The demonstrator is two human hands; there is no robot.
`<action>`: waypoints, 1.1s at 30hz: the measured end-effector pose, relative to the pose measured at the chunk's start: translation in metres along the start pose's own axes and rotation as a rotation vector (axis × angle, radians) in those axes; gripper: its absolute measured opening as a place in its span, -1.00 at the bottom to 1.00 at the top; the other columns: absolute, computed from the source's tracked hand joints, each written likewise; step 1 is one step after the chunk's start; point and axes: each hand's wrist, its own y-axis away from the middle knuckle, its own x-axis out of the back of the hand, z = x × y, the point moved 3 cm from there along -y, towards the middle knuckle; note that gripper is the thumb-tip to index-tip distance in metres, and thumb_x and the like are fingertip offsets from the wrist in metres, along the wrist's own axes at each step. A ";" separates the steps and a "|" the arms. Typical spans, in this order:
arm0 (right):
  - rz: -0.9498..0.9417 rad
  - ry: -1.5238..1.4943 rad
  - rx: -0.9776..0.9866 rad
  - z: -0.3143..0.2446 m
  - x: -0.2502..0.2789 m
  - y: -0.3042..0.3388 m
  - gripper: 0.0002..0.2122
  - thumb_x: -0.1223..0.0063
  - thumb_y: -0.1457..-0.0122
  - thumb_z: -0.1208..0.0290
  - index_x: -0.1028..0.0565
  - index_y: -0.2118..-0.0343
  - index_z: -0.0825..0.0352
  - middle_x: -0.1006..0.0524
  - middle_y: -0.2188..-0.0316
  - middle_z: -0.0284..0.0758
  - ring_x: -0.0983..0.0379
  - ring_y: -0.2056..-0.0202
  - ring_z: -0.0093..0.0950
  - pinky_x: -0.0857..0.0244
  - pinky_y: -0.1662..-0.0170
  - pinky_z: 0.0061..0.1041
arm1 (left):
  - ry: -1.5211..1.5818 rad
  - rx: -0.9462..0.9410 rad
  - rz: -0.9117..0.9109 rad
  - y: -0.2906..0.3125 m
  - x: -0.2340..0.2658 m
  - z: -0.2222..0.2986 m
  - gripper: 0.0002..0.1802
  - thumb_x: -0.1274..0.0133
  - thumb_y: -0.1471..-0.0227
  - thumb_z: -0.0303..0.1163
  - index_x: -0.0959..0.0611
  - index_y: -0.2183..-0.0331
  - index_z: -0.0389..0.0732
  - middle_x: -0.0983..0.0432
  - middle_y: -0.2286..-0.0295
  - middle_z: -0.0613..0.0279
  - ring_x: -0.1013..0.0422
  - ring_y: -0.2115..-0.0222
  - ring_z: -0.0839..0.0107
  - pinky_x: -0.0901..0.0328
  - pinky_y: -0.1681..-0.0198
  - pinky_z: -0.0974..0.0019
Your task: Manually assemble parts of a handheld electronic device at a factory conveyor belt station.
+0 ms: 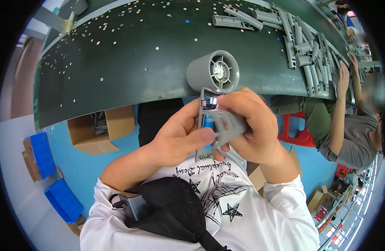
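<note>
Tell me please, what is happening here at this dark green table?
A person in a white printed shirt holds a grey plastic handheld fan above their lap, at the edge of the dark green table. The left hand grips the open handle, where a blue cell shows. The right hand presses a grey plastic cover piece against that handle. More grey plastic handle parts lie on the table. Another person works at the right.

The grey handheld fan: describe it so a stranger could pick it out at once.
Start at the dark green conveyor belt across the top, then drop to its near edge at centre. There the left hand and right hand grip the grey handheld fan. Unlike the flat grey handle shells piled at upper right, it has a round barrel with a spoked grille.
</note>
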 end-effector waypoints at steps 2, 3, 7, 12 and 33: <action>0.005 0.000 0.001 0.000 0.000 -0.001 -0.48 -0.16 0.37 0.71 -0.47 0.16 0.44 -0.54 0.33 -0.18 -0.46 0.42 -0.26 -0.34 0.37 -0.37 | -0.066 0.031 0.010 0.000 0.000 0.002 -0.43 0.02 -0.19 -0.33 -0.17 -0.12 -0.32 -0.42 0.20 0.06 -0.49 0.26 0.30 -0.47 0.28 0.25; 0.011 0.001 0.006 -0.001 0.000 -0.002 -0.48 -0.15 0.36 0.71 -0.47 0.16 0.43 -0.54 0.32 -0.18 -0.46 0.42 -0.26 -0.34 0.37 -0.38 | -0.095 0.040 0.012 0.000 0.000 0.003 -0.45 0.03 -0.19 -0.34 -0.18 -0.12 -0.32 -0.43 0.20 0.05 -0.50 0.26 0.29 -0.47 0.28 0.25; -0.002 -0.061 -0.095 0.000 0.000 0.002 -0.49 -0.15 0.35 0.71 -0.46 0.15 0.43 -0.55 0.32 -0.19 -0.46 0.42 -0.25 -0.34 0.38 -0.40 | -0.178 0.065 0.045 0.000 0.000 0.006 -0.47 0.04 -0.19 -0.37 -0.19 -0.11 -0.31 -0.43 0.18 0.01 -0.51 0.26 0.25 -0.47 0.29 0.23; -0.021 -0.010 -0.067 -0.002 0.000 -0.002 -0.49 -0.15 0.33 0.71 -0.46 0.14 0.42 -0.55 0.33 -0.23 -0.46 0.42 -0.27 -0.34 0.36 -0.40 | -0.102 0.002 0.083 0.001 -0.002 0.002 -0.49 0.09 -0.17 -0.42 -0.18 -0.11 -0.29 -0.43 0.18 -0.02 -0.52 0.26 0.20 -0.47 0.29 0.18; -0.016 -0.001 -0.183 -0.002 -0.002 0.003 -0.51 -0.15 0.21 0.74 -0.44 0.09 0.39 -0.52 0.43 -0.29 -0.44 0.44 -0.40 -0.33 0.38 -0.45 | -0.181 0.049 0.084 -0.001 0.006 0.002 -0.50 0.10 -0.15 -0.43 -0.18 -0.09 -0.30 -0.44 0.18 -0.02 -0.53 0.26 0.18 -0.52 0.32 0.20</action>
